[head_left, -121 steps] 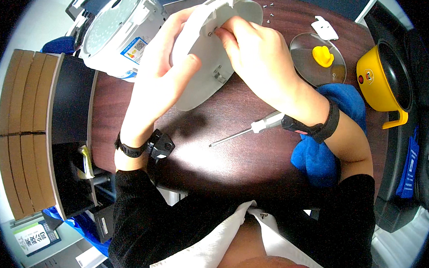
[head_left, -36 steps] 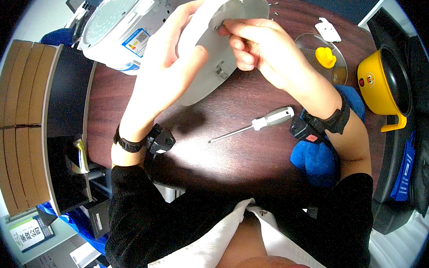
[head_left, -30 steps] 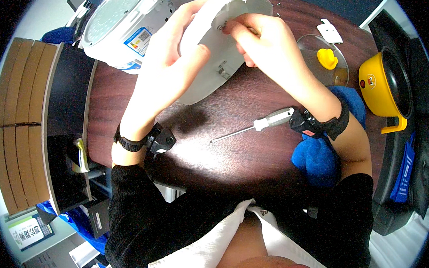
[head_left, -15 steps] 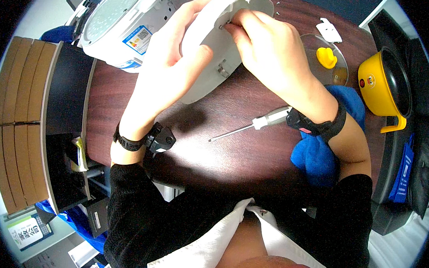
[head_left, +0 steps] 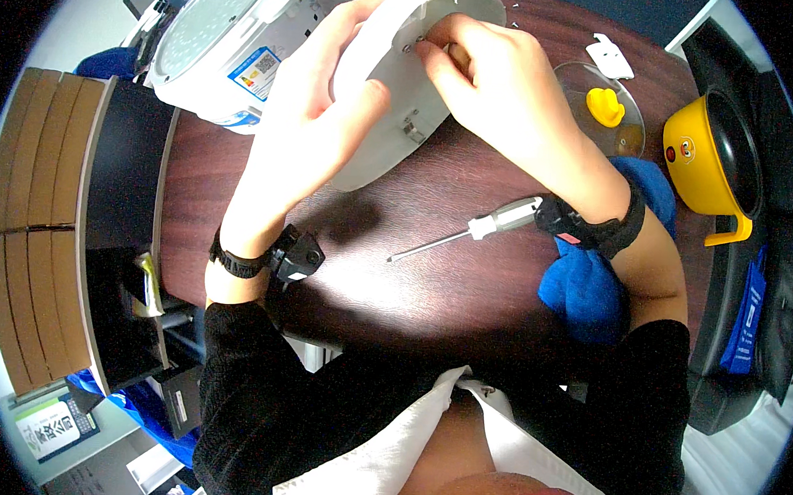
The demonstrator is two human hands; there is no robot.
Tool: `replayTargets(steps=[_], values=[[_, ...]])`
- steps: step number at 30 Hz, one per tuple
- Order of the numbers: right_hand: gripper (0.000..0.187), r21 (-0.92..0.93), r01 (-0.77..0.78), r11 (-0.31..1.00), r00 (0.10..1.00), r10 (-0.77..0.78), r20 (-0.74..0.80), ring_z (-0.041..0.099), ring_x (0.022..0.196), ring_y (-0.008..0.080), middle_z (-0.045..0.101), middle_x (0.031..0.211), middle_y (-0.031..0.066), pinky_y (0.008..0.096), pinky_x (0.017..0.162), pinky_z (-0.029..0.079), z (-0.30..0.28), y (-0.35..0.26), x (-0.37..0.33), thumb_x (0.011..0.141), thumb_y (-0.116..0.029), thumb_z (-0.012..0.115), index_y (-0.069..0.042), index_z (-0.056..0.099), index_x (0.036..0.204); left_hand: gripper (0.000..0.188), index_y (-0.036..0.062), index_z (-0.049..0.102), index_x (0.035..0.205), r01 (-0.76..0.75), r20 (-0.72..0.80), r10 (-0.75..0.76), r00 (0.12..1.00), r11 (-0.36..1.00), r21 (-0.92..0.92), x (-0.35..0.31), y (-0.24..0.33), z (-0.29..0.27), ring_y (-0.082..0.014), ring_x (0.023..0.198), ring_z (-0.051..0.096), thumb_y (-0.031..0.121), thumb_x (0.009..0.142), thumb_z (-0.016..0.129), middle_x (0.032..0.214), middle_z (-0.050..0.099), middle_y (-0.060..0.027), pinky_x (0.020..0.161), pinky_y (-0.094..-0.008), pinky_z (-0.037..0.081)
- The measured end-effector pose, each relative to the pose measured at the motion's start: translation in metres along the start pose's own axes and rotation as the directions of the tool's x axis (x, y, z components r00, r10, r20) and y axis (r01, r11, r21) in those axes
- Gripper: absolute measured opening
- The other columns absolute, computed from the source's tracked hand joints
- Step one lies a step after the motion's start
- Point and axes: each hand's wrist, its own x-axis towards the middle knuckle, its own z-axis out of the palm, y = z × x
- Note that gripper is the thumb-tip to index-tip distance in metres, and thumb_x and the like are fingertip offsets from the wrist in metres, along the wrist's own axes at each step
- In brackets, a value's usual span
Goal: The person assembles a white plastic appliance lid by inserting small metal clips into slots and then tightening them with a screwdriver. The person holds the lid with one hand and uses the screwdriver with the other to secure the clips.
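The left hand (head_left: 318,118) grasps the white cover (head_left: 384,139), tilted near twelve o'clock over the table (head_left: 352,236). The right hand (head_left: 503,87) bends its fingers at the cover's inner face; I cannot tell whether they pinch anything. From the cover, the screwdriver (head_left: 504,220) lies toward five, the cooker (head_left: 287,28) nine.

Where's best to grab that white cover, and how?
I'd take the white cover by its left rim, from the left, as the left hand does: it tilts with its hollow facing right, where the right hand reaches in.
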Motion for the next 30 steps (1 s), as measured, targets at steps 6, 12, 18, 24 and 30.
replayTargets(steps=[6,12,18,24,30], values=[[0.017,-0.076,0.116,0.990,0.990,-0.122,-0.075,0.060,0.056,0.0315,0.058,0.061,0.0153,0.0385,0.051,0.048,0.008,0.006,-0.002,0.081,-0.016,0.052,-0.001,0.058,0.076,0.055,-0.0003,0.039,0.127,0.016,-0.020,-0.017,1.000,0.999,-0.051,-0.002,-0.003,0.006,-0.0173,0.111,0.042,0.004,0.072,0.045,0.119,0.048,-0.0106,0.097,-0.0278,0.029],[0.019,0.546,-0.635,0.546,0.772,0.432,0.466,0.057,0.050,0.0191,0.055,0.057,0.0078,0.0298,0.046,0.045,-0.004,-0.006,0.000,0.084,-0.018,0.050,-0.001,0.058,0.080,0.055,-0.0001,0.039,0.127,0.003,-0.011,-0.003,1.000,1.000,-0.026,-0.001,-0.002,0.005,-0.0171,0.110,0.042,0.004,0.072,0.045,0.118,0.049,-0.0104,0.096,-0.0275,0.030],[0.015,0.008,-0.041,0.999,0.997,0.041,0.061,0.060,0.062,0.0327,0.057,0.068,0.0173,0.0399,0.056,0.048,-0.002,0.000,0.000,0.080,-0.015,0.052,-0.001,0.058,0.083,0.055,0.0003,0.039,0.127,-0.023,0.024,0.024,0.999,0.999,-0.047,0.001,0.001,0.001,-0.0173,0.111,0.042,0.004,0.072,0.046,0.117,0.049,-0.0105,0.096,-0.0275,0.029],[0.013,0.201,-0.102,0.974,0.995,0.096,0.039,0.057,0.056,0.0257,0.057,0.065,0.0116,0.0355,0.050,0.046,0.003,0.002,-0.002,0.082,-0.012,0.051,-0.001,0.057,0.081,0.054,-0.0004,0.038,0.127,-0.037,0.012,0.037,0.999,0.997,-0.070,-0.002,0.001,0.007,-0.0175,0.111,0.043,0.004,0.073,0.044,0.117,0.049,-0.0108,0.096,-0.0279,0.029],[0.013,0.660,-0.674,-0.331,0.597,0.281,0.751,0.031,0.045,0.0065,0.039,0.060,-0.0035,0.0224,0.046,0.034,-0.008,-0.001,0.000,0.086,-0.014,0.052,-0.001,0.056,0.083,0.054,-0.0001,0.039,0.126,-0.039,0.057,0.043,0.997,0.997,-0.073,-0.001,0.002,0.002,-0.0175,0.111,0.042,0.004,0.073,0.044,0.117,0.049,-0.0106,0.096,-0.0279,0.030]])
